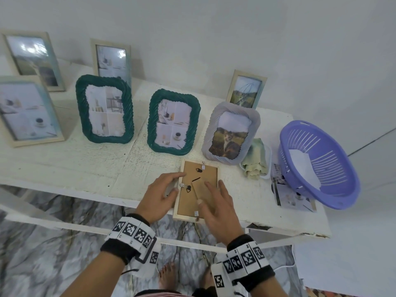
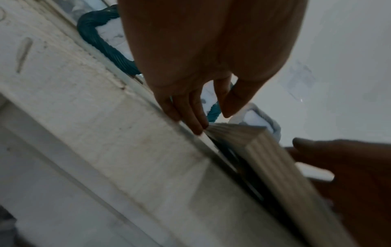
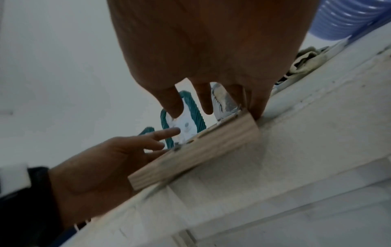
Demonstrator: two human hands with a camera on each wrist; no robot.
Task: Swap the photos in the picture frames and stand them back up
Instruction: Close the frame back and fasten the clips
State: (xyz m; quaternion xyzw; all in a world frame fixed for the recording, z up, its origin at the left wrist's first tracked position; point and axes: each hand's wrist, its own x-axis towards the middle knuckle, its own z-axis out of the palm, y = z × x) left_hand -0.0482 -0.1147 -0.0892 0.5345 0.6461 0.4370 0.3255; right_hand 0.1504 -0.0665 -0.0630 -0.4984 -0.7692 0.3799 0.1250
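- A wooden picture frame (image 1: 198, 189) lies face down at the front edge of the white desk (image 1: 64, 163), brown backing board up, its near end slightly overhanging that edge.
- Its photo side is hidden against the desk, so what it holds cannot be seen.
- Small black turn clips and a folded stand leg (image 1: 198, 189) sit on the backing; both wrist views are blurred and dim and show only the frame's pale wood side.
- The left hand (image 1: 159, 197) rests at the frame's left edge, fingers (image 2: 186, 115) loosely extended, tips touching the rim and the desk beside it; it grips nothing.
- The right hand (image 1: 218, 207) lies spread over the backing, fingers (image 1: 211, 186) straight and apart, pressing lightly near the stand leg; the right wrist view shows the outer fingers at the frame's right side. It grips nothing.
- Behind the frame, toward the middle of the desk, 2 green rope-edged frames (image 1: 105, 110) (image 1: 173, 123) and 1 grey ribbed frame (image 1: 231, 133) stand upright with photos facing forward.
- Along the back edge and the left end stand 4 pale wooden frames; the one at the far left (image 1: 25, 112) is cut off by the picture border.
- At the right end a purple plastic basket (image 1: 317, 163) sits tilted, partly covering a loose photo (image 1: 289, 194) lying flat.
- A crumpled greenish cloth (image 1: 256, 161) lies between the grey frame and the basket, over a white item too hidden to identify.
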